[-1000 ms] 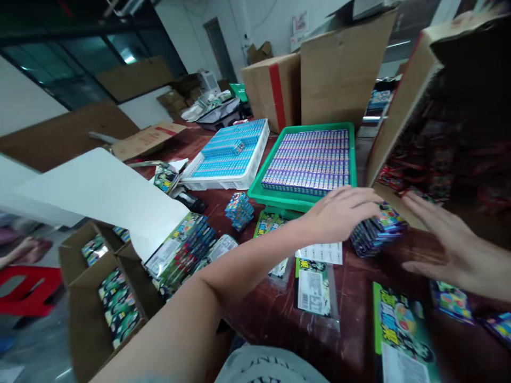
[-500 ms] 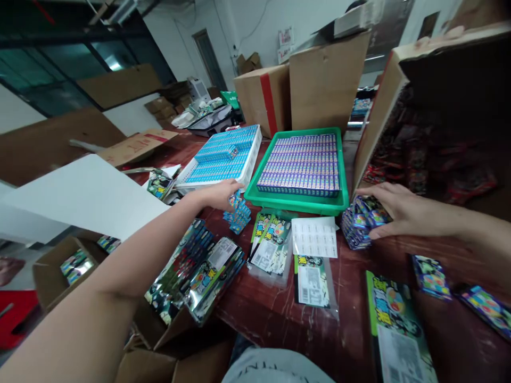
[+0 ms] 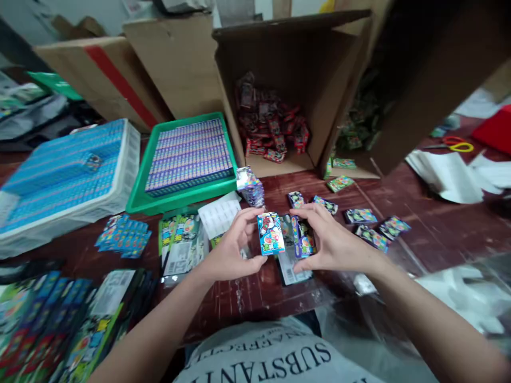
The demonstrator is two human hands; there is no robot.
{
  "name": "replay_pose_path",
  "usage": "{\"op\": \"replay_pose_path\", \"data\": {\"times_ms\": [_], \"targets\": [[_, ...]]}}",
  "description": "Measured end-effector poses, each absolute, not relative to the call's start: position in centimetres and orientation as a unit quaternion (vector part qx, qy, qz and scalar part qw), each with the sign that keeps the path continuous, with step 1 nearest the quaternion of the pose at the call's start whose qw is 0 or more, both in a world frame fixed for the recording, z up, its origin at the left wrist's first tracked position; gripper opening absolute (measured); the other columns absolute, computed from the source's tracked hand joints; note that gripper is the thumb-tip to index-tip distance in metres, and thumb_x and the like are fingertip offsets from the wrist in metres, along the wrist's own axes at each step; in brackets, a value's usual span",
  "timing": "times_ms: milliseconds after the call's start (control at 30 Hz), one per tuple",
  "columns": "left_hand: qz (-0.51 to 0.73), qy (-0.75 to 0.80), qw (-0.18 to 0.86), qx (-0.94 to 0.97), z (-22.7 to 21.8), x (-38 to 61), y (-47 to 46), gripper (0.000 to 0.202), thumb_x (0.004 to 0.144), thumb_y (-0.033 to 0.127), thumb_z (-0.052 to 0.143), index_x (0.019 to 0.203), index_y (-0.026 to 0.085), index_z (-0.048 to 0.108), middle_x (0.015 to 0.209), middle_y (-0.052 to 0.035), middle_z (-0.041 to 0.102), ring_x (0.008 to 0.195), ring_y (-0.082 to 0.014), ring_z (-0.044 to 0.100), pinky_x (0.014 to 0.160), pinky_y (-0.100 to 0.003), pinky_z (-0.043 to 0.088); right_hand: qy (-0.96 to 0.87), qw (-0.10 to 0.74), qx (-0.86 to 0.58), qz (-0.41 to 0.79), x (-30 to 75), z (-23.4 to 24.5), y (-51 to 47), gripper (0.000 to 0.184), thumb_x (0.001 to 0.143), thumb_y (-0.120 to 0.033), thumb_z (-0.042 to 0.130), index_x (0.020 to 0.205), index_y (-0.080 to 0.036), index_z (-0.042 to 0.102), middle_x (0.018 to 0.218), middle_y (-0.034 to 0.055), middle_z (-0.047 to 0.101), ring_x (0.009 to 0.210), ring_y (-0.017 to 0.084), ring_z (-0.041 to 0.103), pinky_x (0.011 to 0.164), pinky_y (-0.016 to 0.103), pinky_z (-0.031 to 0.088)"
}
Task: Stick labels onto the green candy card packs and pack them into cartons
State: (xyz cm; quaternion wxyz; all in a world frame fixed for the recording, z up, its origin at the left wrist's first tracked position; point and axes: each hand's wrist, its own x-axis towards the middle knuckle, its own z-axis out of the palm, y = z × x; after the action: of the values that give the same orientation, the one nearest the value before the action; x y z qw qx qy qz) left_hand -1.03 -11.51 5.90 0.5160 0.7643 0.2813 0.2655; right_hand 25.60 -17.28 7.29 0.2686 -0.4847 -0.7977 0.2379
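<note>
My left hand point(image 3: 231, 250) pinches a small blue card box point(image 3: 270, 234) upright over the dark red table point(image 3: 431, 239). My right hand point(image 3: 331, 242) grips a second small box point(image 3: 302, 239) right beside it, the two boxes nearly touching. Under them lies a clear bag with a printed card point(image 3: 293, 268). A short stack of purple boxes point(image 3: 251, 186) stands just beyond my hands. Several loose small boxes point(image 3: 361, 215) lie scattered to the right.
A green tray point(image 3: 138, 199) of purple boxes and a white tray point(image 3: 128, 154) of blue boxes sit at the back left. An open cardboard carton point(image 3: 295, 48) holds red packets. Blue boxes point(image 3: 123, 236), printed packs point(image 3: 178, 239), papers point(image 3: 443, 173) and scissors point(image 3: 457, 143) lie around.
The view has swung right. Both hands came in from the blue and purple piles and now meet in front of me, each holding a small box.
</note>
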Motion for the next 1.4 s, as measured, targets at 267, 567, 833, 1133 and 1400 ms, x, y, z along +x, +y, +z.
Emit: {"op": "replay_pose_path", "data": {"times_ms": [267, 567, 833, 1133, 1400], "targets": [[0.219, 0.252, 0.413, 0.848, 7.5, 1.0, -12.6, 0.078, 0.079, 0.023, 0.066, 0.148, 0.027, 0.030, 0.149, -0.0145, 0.033, 0.138, -0.0288, 0.047, 0.115, -0.048, 0.047, -0.787, 0.284, -0.495, 0.236, 28.0, 5.8, -19.9, 0.110, 0.070, -0.067, 0.080, 0.157, -0.031, 0.025, 0.140, 0.0135, 0.042, 0.134, 0.035, 0.045, 0.113, 0.056, 0.043], [0.040, 0.135, 0.125, 0.982, 6.4, 12.6, -12.2, 0.103, 0.072, 0.030, 0.074, 0.158, 0.008, 0.022, 0.134, -0.0210, 0.053, 0.122, -0.0374, 0.052, 0.107, -0.050, 0.042, -0.777, 0.186, -0.595, 0.093, 33.5, 3.3, -22.9, 0.108, 0.070, -0.071, 0.078, 0.154, -0.018, 0.035, 0.135, 0.0221, 0.052, 0.124, 0.043, 0.052, 0.103, 0.060, 0.047], [-0.053, 0.031, 0.141, 0.988, 4.7, 11.0, -8.0, 0.118, 0.061, 0.037, 0.088, 0.159, 0.020, 0.024, 0.161, -0.0189, 0.038, 0.151, -0.0380, 0.031, 0.123, -0.052, 0.019, -0.744, 0.138, -0.642, 0.122, 34.9, -3.3, -23.5, 0.128, 0.065, -0.074, 0.079, 0.161, -0.014, 0.018, 0.145, 0.0271, 0.047, 0.130, 0.046, 0.049, 0.103, 0.063, 0.044], [-0.051, 0.029, 0.122, 0.991, 4.8, 7.5, -8.0, 0.078, 0.069, 0.019, 0.076, 0.143, 0.020, 0.049, 0.136, -0.0137, 0.060, 0.135, -0.0335, 0.049, 0.122, -0.053, 0.023, -0.734, 0.196, -0.643, 0.097, 33.7, -2.3, -22.7, 0.081, 0.084, -0.050, 0.070, 0.154, -0.026, 0.036, 0.139, 0.0133, 0.058, 0.119, 0.037, 0.055, 0.103, 0.055, 0.043], [0.039, 0.302, 0.167, 0.938, 3.3, 3.4, -10.1, 0.082, 0.072, 0.047, 0.078, 0.141, 0.019, 0.044, 0.135, -0.0150, 0.054, 0.121, -0.0353, 0.051, 0.105, -0.052, 0.042, -0.700, 0.261, -0.660, 0.084, 32.0, -1.0, -24.6, 0.084, 0.082, -0.048, 0.074, 0.153, -0.033, 0.030, 0.137, 0.0133, 0.056, 0.121, 0.039, 0.054, 0.102, 0.059, 0.042]]}}
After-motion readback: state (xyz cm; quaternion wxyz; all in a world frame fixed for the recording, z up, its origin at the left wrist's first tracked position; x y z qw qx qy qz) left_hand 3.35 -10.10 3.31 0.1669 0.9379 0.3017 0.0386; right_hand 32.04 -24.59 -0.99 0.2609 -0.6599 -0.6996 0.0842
